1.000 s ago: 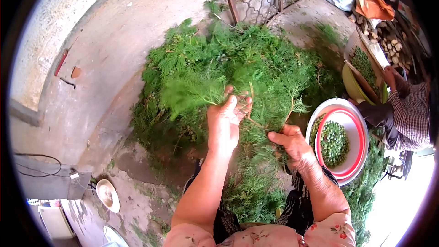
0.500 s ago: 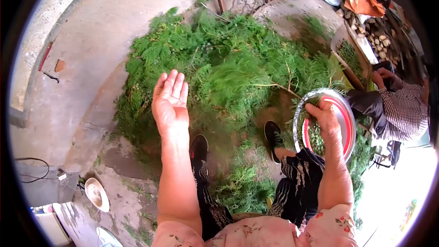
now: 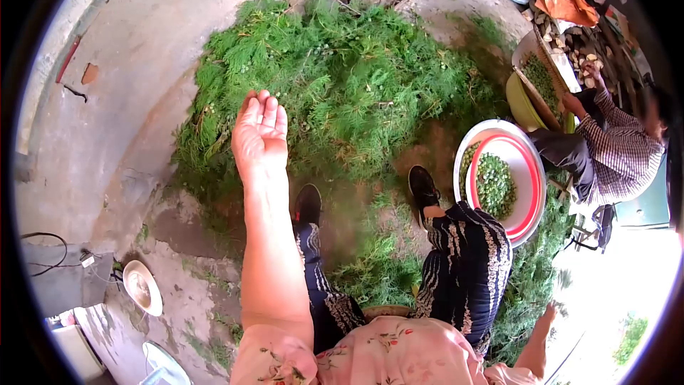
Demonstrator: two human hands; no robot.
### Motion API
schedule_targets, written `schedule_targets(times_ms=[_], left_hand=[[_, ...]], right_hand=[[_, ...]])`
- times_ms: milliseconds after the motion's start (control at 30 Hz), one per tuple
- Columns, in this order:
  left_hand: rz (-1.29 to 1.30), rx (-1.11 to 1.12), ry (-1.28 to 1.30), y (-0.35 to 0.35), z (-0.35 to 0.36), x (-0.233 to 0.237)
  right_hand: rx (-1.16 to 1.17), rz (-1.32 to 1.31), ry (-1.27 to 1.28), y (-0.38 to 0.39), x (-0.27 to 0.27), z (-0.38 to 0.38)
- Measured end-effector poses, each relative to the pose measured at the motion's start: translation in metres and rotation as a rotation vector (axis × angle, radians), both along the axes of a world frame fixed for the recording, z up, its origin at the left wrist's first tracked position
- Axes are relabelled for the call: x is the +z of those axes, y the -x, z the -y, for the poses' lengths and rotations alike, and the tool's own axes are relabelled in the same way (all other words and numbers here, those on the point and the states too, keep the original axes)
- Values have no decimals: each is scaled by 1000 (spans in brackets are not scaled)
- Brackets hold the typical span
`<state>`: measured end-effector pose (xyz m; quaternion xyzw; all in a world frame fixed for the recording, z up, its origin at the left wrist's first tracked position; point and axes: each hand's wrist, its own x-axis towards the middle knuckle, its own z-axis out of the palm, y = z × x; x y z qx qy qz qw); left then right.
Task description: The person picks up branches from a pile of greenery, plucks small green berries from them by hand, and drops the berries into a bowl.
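Observation:
My left hand (image 3: 260,135) is held palm up over the near side of a heap of feathery green cut branches (image 3: 342,78). Its fingers are loosely curled, a little apart, with nothing in the palm. My right hand (image 3: 549,312) is low at the right edge, arm stretched out to the side, over green sprigs (image 3: 527,314) on the ground. Motion smears its fingers, and a blurred greenish patch shows just beyond them. Between the hands, beside my knee, stands a white basin (image 3: 525,182) with a red band, holding many small green berry-like cones (image 3: 494,185).
A person in a checked shirt (image 3: 616,153) sits at the right by a yellow-green tub (image 3: 524,103) and a tray of green bits (image 3: 539,78). Firewood and bags (image 3: 563,0) lie behind. A pale hat-like bowl (image 3: 142,287) sits at the lower left, by a cable (image 3: 53,253).
My right hand has swung from above the basin out to the lower right; the branch there is gone from the basin's edge. My left hand stays palm up, fingers slightly more curled.

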<state>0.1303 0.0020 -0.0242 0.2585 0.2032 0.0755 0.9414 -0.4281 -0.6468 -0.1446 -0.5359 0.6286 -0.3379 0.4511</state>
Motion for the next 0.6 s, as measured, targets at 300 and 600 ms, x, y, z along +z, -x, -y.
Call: schedule_targets(times_ms=[300, 600], left_hand=[[180, -184, -95, 17, 41, -4], [300, -766, -534, 55, 120, 3]], right_hand=[[526, 47, 49, -241, 76, -161], [778, 591, -712, -419, 110, -375]])
